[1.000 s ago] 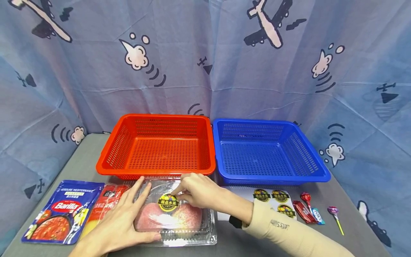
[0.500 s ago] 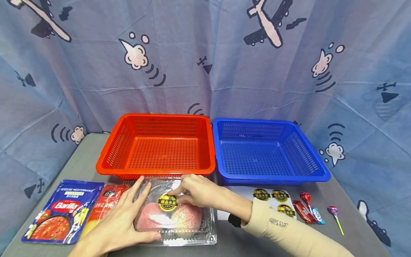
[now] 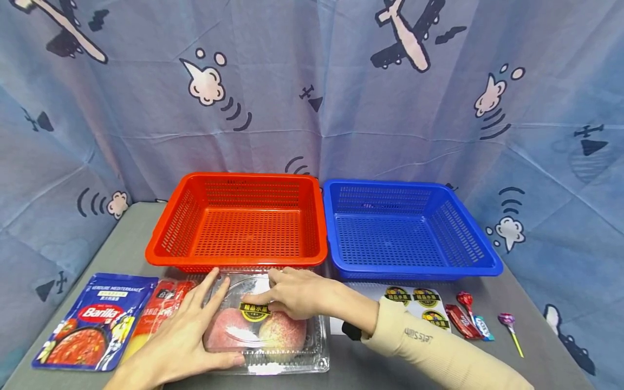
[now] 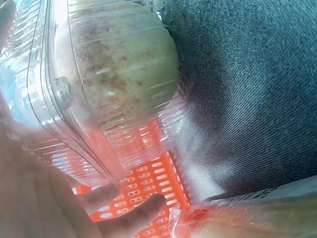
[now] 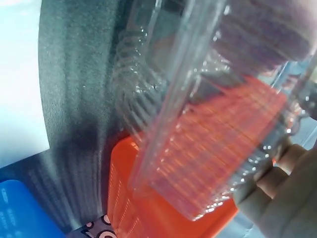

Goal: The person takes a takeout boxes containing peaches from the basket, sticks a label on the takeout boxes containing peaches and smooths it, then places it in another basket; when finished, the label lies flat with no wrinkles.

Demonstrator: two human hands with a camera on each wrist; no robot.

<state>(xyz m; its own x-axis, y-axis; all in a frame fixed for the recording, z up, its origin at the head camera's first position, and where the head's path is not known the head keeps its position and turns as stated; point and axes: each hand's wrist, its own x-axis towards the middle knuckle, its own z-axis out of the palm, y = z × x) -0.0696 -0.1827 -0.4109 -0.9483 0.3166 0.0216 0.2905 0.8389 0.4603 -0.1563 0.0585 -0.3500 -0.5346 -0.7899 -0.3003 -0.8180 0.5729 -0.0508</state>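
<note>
A clear plastic clamshell box (image 3: 292, 367) holds peaches (image 3: 281, 335) at the front of the table. On its lid lies a round black-and-gold sticker (image 3: 255, 314), its upper part covered by the right index finger. My right hand (image 3: 299, 294) presses on the sticker with that finger extended, the other fingers bent. My left hand (image 3: 177, 336) rests along the box's left side, fingers stretched over the lid and thumb at the front edge. In the left wrist view, a peach (image 4: 124, 64) shows through the box wall. The right wrist view shows the box's ribbed side (image 5: 198, 144).
Behind stand a red basket (image 3: 236, 261) and a blue basket (image 3: 414, 271). To the left lie a blue Barilla pouch (image 3: 92, 325) and a red packet (image 3: 166, 298). A sticker sheet (image 3: 363, 292), wrapped candies (image 3: 462, 320) and lollipops (image 3: 507, 320) lie to the right.
The right index finger has straightened and slid left across the top of the sticker, hiding its upper part. The left hand and the box have stayed in place.
</note>
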